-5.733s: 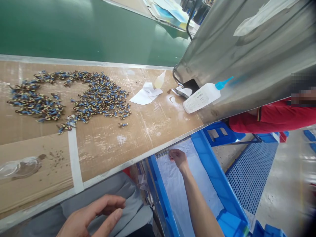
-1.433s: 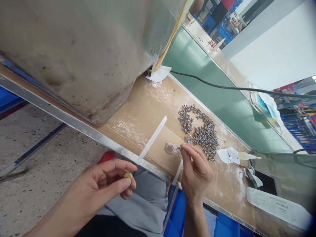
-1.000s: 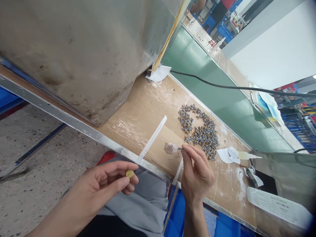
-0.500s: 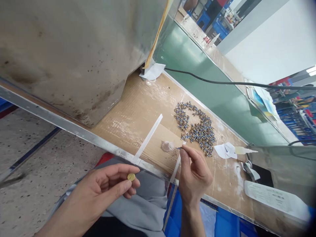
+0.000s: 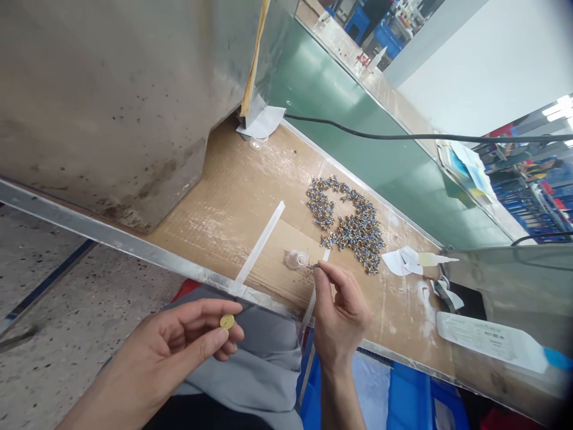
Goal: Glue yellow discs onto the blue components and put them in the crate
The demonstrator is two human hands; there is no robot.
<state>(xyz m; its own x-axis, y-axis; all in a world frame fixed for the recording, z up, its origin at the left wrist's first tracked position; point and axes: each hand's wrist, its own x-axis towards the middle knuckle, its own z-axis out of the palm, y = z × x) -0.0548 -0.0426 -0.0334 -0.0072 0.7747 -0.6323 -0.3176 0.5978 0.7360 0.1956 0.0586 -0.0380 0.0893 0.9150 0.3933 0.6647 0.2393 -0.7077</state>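
Brass disc (image 5: 227, 322) pinched in left hand (image 5: 179, 352); right hand (image 5: 339, 310) grips a tiny part (image 5: 312, 266) beside the clear dish (image 5: 296, 259); steady wrists should help.

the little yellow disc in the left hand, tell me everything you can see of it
The disc is small, round and flat, dull yellow with a brassy look, its face turned up toward the camera. The left hand pinches it between thumb and fingertips, over the grey cloth on the lap, just short of the table edge. Nothing else touches it. Any marks on its face are too small to tell.
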